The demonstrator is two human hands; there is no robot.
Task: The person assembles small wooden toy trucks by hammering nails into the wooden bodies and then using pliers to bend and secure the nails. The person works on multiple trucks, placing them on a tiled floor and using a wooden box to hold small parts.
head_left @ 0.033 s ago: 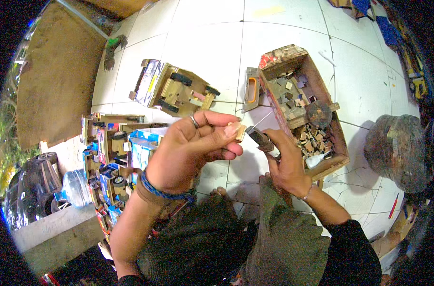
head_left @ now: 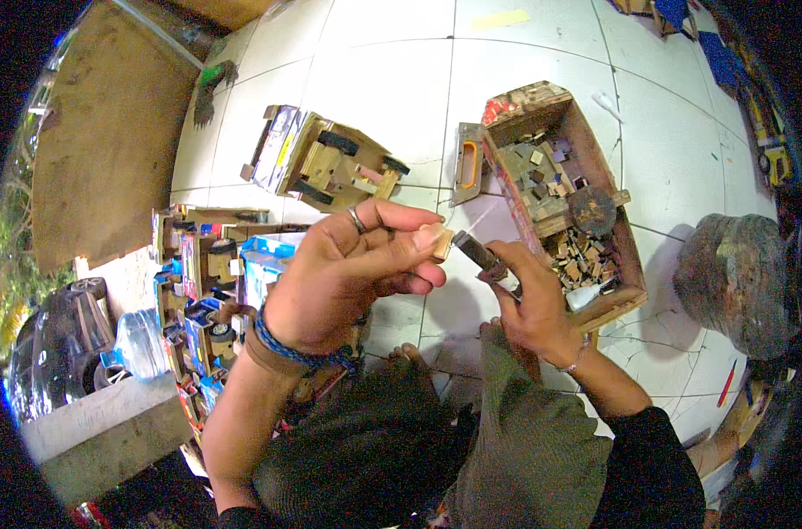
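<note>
My left hand (head_left: 357, 256) pinches a small wooden block (head_left: 442, 244) between thumb and fingertips, in front of my lap. Close by on the right, my right hand (head_left: 533, 295) is closed around a dark tool with a blunt, squared end (head_left: 478, 252); its handle is mostly hidden in my fingers, so its kind is unclear. That blunt end points at the block, with hardly any gap between them. Beyond my hands, a wooden toy truck (head_left: 317, 163) lies tipped over, showing its underside and black wheels.
At right stands a divided wooden box (head_left: 614, 256) of small wood pieces, a round dark lump (head_left: 592, 212) on its rim. Beside it lies a saw-like tool with an orange-edged grip (head_left: 467, 165). A stump-like block (head_left: 734, 286) stands farther right; several toy trucks (head_left: 211, 282) crowd the left.
The dark tool in my right hand has turned slightly, and its blunt end sits a little differently beside the block. My left hand keeps its pinch.
</note>
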